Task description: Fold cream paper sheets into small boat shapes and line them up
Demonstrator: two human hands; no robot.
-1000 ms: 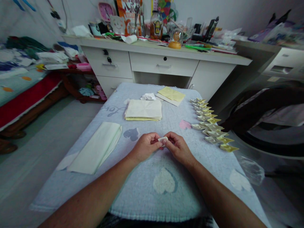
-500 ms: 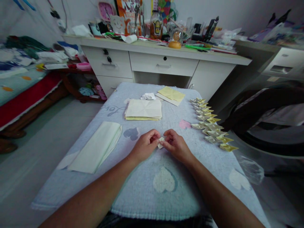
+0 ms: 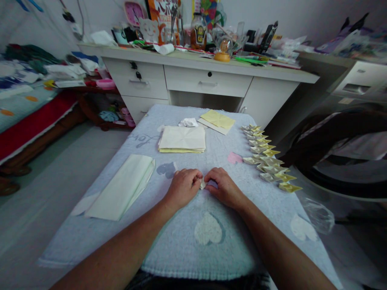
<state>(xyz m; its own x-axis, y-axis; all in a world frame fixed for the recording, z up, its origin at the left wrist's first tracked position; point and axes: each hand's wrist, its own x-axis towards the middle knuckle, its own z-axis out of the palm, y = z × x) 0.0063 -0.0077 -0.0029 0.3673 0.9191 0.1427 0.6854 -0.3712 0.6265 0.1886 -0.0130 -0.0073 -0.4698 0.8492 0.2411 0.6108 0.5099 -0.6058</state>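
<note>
Between my two hands, above the middle of the cloth-covered table (image 3: 169,249), is a small piece of folded white paper (image 3: 202,184), mostly hidden by the fingers. My left hand (image 3: 184,185) pinches its left side with thumb and fingertips. From the right, my right hand (image 3: 222,186) pinches the other side with bent fingers. Beyond the hands lies a stack of creased white and yellow paper sheets (image 3: 182,138). Along the right edge stand rows of small folded paper boats (image 3: 270,161), white and yellow.
A folded pale cloth or paper bundle (image 3: 123,187) lies at left. Behind the stack are crumpled white paper (image 3: 188,122) and yellow and white sheets (image 3: 218,119). A cluttered white desk (image 3: 208,74) closes off the far side; a front-loading washer (image 3: 347,161) stands at right.
The folded paper has turned and now shows less between the fingers. My left hand's fingers have curled over more, and my right thumb has drawn back slightly to the right.
</note>
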